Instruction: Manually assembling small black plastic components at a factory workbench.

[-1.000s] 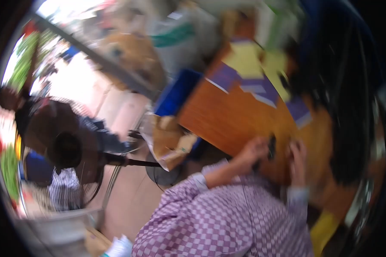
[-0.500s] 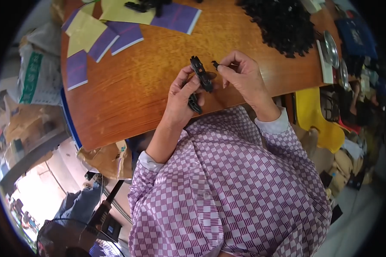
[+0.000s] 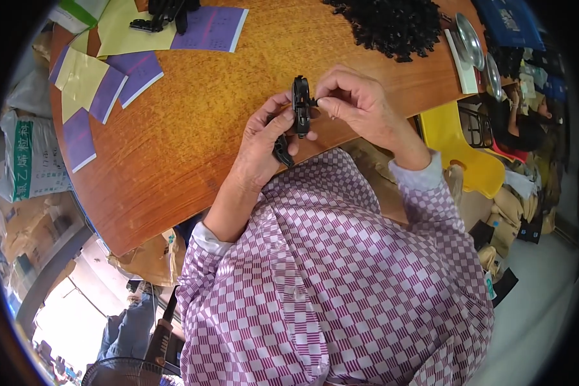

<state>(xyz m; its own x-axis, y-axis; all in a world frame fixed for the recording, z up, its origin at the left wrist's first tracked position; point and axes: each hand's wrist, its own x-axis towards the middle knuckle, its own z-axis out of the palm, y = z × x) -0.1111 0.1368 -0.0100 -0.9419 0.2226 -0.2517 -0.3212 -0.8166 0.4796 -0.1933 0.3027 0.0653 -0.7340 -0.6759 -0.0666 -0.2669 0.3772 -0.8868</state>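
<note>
My left hand is closed around a long black plastic part, held upright above the front edge of the wooden table. A second curved black piece sticks out below, in the same hand. My right hand is closed in a pinch of thumb and forefinger on a small black plastic piece. That small piece is against or very close to the right side of the long part; the fingertips partly cover it, so I cannot tell if it is seated.
A heap of small black parts lies at the far right of the wooden table. Purple-and-yellow papers and a black clump of parts are at left. Metal dishes stand near the right edge, beyond a yellow chair.
My right hand has brought the small black piece leftward to the side of the long part. The long part has turned more upright. The whole view has shifted.
</note>
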